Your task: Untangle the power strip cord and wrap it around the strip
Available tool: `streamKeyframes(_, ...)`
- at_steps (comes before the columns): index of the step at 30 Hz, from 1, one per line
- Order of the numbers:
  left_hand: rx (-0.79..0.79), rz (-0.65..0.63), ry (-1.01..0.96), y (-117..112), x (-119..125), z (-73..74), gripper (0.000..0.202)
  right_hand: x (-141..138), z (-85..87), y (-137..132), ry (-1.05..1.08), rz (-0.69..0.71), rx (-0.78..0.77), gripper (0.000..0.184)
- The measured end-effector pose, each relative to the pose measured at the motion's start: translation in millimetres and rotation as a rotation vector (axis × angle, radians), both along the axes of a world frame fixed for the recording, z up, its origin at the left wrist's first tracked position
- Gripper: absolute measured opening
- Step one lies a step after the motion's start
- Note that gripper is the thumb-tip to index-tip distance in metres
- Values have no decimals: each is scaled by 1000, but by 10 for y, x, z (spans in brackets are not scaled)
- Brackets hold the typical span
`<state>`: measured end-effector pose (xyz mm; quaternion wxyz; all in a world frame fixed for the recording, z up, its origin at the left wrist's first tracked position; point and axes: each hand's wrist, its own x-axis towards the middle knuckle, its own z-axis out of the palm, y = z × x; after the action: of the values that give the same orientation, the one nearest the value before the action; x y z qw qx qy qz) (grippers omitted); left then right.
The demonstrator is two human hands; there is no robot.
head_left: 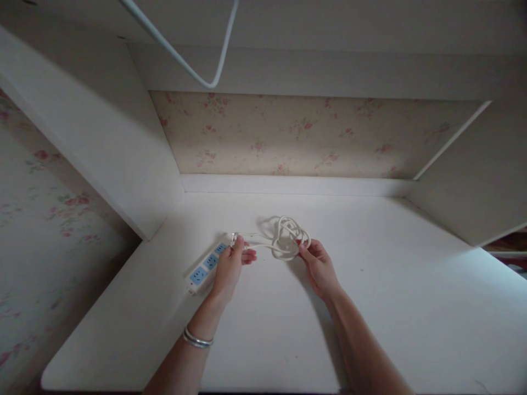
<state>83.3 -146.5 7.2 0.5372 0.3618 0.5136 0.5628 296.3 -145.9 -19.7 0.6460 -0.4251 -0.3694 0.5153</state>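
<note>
A white power strip (205, 269) with blue socket faces lies at a slant on the white desk, partly covered by my left hand (233, 263). Between that hand's thumb and fingers is the white plug (235, 237), its metal prongs showing at the top. From there the white cord (284, 249) runs right into a loose, tangled coil. My right hand (319, 266) pinches the coil's right side between thumb and fingers. The coil sits just above or on the desk; I cannot tell which.
The white desktop (411, 307) spreads out around both hands. Side panels (123, 137) enclose it left and right, with flowered wallpaper (288, 134) behind. A bent white rod (209, 85) hangs overhead near the upper shelf.
</note>
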Motion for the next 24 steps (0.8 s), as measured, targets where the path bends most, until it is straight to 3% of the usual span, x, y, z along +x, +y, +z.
streamKeyframes(7,-28,32,-115,2,-15,-10,47,-31,74,-41,-3,19,3,26)
streamKeyframes(12,-46,-86,-315,-29,-8,44,42,-51,104,-57,74,29,0,26)
streamKeyframes(18,-81,-110,-442,-23,12,-16,40,-51,91,-64,65,24,-37,28)
streamKeyframes(24,-110,-148,-550,-2,-10,-31,39,-36,115,-54,227,81,-52,33)
